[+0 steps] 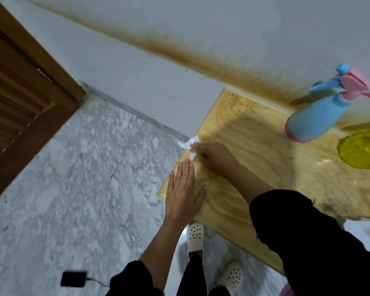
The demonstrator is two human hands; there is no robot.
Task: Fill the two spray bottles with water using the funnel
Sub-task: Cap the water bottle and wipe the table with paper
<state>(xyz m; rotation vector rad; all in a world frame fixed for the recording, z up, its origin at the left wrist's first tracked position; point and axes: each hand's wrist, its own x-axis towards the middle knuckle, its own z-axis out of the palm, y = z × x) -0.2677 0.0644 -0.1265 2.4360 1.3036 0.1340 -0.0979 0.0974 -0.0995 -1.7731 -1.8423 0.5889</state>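
Pale-wood counter (254,129): blue spray bottle (316,118) stands far right, near a yellow vessel (361,150). Left hand (183,195) lies flat, fingers straight; right hand (212,154) pinches a tissue (187,144). Bottle looks like light, slick plastic, so I'd grip its body.

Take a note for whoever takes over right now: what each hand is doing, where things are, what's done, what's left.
Left hand: open, flat on the wooden table near its edge.
Right hand: pinches a white tissue at the table's edge, seemingly wiping.
Blue spray bottle: at the table's far side, spray head on.
Yellow translucent container: beside it, cut off by the frame; possibly the second bottle.
Funnel: not in view.
Done: cannot tell, the fill levels are unreadable.
Left: probably finish wiping, then check both bottles.
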